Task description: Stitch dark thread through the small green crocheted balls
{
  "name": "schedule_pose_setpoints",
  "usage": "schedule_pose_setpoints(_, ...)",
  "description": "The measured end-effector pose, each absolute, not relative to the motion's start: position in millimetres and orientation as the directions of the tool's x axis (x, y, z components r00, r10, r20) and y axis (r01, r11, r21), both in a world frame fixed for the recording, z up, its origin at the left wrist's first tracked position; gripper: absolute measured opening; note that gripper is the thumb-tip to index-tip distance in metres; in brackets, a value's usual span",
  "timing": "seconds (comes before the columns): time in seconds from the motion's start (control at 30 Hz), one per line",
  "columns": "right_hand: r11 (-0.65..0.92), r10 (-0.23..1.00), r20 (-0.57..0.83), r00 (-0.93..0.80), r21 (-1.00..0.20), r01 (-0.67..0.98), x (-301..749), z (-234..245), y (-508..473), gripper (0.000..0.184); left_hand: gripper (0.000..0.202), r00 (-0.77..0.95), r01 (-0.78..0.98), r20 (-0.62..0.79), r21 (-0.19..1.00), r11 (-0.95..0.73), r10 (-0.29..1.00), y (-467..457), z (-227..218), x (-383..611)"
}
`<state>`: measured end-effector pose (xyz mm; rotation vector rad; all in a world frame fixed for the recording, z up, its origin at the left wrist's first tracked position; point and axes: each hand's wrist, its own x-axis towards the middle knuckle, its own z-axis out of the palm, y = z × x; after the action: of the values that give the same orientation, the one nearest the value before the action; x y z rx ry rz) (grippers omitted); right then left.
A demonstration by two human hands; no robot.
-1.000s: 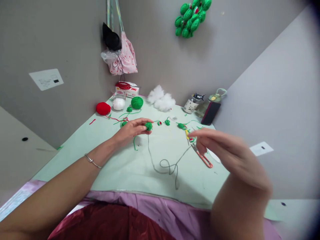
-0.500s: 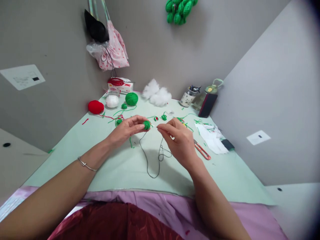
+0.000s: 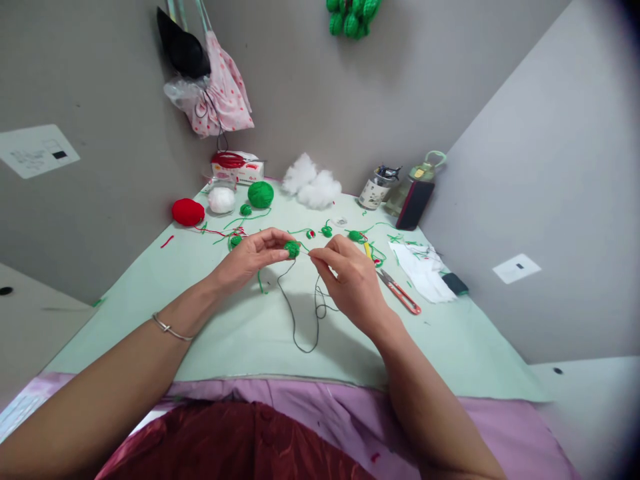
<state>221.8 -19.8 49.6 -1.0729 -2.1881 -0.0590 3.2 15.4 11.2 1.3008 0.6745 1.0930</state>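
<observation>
My left hand (image 3: 253, 257) pinches a small green crocheted ball (image 3: 292, 249) above the pale green table mat (image 3: 240, 327). Just to its right, my right hand (image 3: 350, 277) has its fingers pinched together on a thin needle at the ball. A dark grey thread (image 3: 300, 320) hangs from the ball and loops on the mat below both hands. A thin bracelet sits on my left wrist.
Red-handled scissors (image 3: 400, 293) lie right of my right hand, beside white paper (image 3: 423, 277). Farther back are red (image 3: 188, 212), white (image 3: 221, 199) and green yarn balls (image 3: 261, 194), white stuffing (image 3: 313, 183), small green pieces, a jar (image 3: 376, 190) and a phone (image 3: 415, 203). Walls close in behind and right.
My right hand came in from the far right to the green ball, where it now pinches the needle. The thread loop drew closer under the hands. The view tilted down slightly.
</observation>
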Motion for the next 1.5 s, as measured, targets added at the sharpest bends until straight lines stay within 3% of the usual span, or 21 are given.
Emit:
schedule_pose_setpoints(0.13,0.663,0.699,0.579,-0.419,-0.307,0.683,220.1,48.5,-20.2,0.024,0.026,0.377,-0.214,0.178,0.972,-0.102,0.909,15.3,11.6,3.0)
schedule_pose_setpoints(0.43,0.531,0.845,0.412,-0.342,-0.728,0.433,222.8,43.3,-11.1,0.013,0.026,0.429,-0.251,0.184,0.965,-0.079,0.884,13.0,12.6,3.3)
schedule_pose_setpoints(0.6,0.444,0.878,0.336,-0.339,-0.837,0.321,224.7,40.7,-5.9,0.011,0.025,0.433,-0.254,0.186,0.964,-0.079,0.882,12.0,13.5,3.4)
schedule_pose_setpoints(0.87,0.405,0.893,0.325,-0.312,-0.883,0.238,222.2,33.5,-0.6,0.012,0.026,0.429,-0.258,0.183,0.963,-0.074,0.884,12.1,11.2,4.4)
schedule_pose_setpoints(1.5,0.494,0.860,0.392,-0.326,-0.798,0.346,222.2,36.1,-5.8,0.013,0.025,0.407,-0.281,0.182,0.957,-0.067,0.895,12.0,13.2,5.2)
